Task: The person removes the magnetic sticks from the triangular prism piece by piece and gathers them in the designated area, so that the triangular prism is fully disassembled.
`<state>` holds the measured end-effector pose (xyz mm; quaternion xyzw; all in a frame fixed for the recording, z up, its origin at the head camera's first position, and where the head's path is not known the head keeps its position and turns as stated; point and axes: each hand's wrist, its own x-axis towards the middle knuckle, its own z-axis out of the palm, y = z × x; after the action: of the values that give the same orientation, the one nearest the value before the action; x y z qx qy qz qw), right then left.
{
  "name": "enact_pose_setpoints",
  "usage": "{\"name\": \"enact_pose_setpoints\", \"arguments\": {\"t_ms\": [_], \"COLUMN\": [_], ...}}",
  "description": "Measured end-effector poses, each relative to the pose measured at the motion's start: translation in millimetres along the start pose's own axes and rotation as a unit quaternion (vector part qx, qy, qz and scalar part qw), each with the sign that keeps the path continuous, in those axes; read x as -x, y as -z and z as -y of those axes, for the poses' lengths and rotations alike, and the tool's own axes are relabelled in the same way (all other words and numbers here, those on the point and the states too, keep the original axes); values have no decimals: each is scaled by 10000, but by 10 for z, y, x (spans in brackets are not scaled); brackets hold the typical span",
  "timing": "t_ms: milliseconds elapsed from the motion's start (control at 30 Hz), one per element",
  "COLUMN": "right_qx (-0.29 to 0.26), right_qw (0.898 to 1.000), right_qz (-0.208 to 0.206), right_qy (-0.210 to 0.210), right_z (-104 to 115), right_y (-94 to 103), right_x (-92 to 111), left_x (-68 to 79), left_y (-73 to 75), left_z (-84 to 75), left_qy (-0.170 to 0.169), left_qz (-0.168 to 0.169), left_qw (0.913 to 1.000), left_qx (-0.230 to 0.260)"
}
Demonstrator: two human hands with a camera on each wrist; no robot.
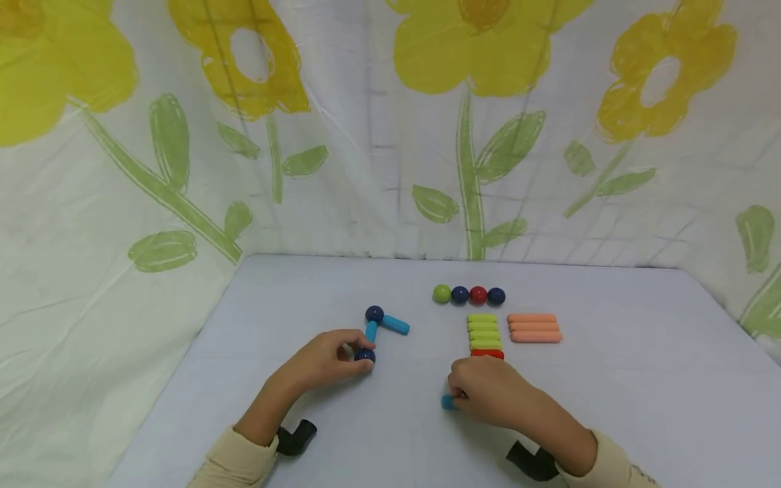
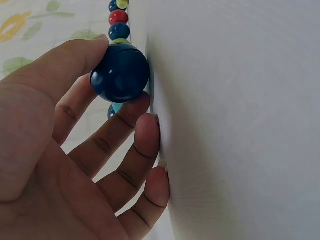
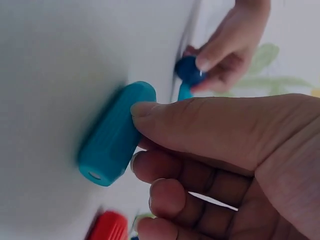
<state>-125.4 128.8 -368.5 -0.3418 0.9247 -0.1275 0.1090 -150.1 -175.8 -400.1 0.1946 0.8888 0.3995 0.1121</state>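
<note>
My left hand pinches a dark blue ball between thumb and fingers, low over the white table. That ball sits at the near end of a light blue stick. The stick's far end meets another dark blue ball, from which a second light blue stick points right. Farther right, my right hand holds a loose light blue stick between thumb and fingers, close against the tabletop. Just beyond that hand lies a red stick, partly covered by it in the head view.
Several yellow-green sticks lie in a stack-like row, with orange sticks to their right. Behind them a green ball, two dark blue balls and a red ball form a line. A flowered cloth hangs past the table's far edge.
</note>
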Motion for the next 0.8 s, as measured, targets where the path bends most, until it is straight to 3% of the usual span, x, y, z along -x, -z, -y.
{"name": "enact_pose_setpoints", "arguments": {"t_ms": [300, 467, 800], "right_qx": [174, 213, 317], "right_qw": [9992, 9988, 9966], "right_qz": [-366, -363, -742], "right_qy": [-42, -235, -146], "right_z": [-228, -313, -423], "right_y": [79, 113, 92], "right_x": [202, 232, 243], "left_x": [-6, -8, 2], "left_y": [3, 7, 5], "left_z": [-14, -13, -14], "left_qy": [-4, -1, 50], "left_qz": [-23, -28, 19], "left_qw": [10000, 10000, 10000], "left_qx": [-4, -36, 36]}}
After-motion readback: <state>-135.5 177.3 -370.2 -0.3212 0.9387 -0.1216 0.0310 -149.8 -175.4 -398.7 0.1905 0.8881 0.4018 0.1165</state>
